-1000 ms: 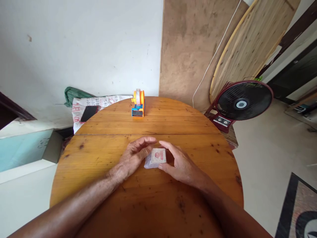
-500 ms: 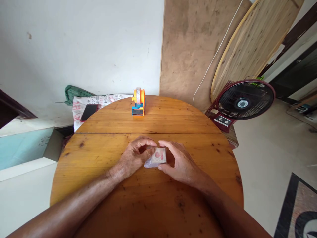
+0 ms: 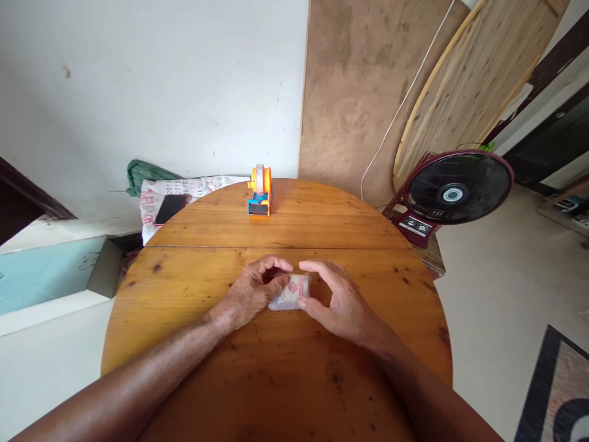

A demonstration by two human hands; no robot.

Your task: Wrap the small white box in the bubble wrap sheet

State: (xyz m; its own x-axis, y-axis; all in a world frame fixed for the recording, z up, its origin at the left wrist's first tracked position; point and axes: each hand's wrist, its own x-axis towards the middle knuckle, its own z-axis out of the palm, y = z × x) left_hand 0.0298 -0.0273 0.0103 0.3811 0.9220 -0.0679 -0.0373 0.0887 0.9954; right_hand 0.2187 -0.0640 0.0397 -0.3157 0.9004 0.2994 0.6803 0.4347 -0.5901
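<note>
A small flat packet (image 3: 291, 291), pale with a red round mark and a clear plastic wrap, lies on the round wooden table (image 3: 193, 282). My left hand (image 3: 251, 293) curls around its left side, fingers bent and thumb pressed against it. From the right, my right hand (image 3: 335, 301) grips the packet between thumb and fingertips. Part of the packet is hidden under my fingers.
An orange and blue tape dispenser (image 3: 259, 191) stands at the table's far edge. Behind the table lie a printed sack (image 3: 184, 187) with a black phone (image 3: 168, 208) on it. A dark red fan (image 3: 453, 187) stands at the right, near leaning wooden boards.
The packet has tipped flatter and my fingers have closed in tighter over it. The view has shifted slightly to the left.
</note>
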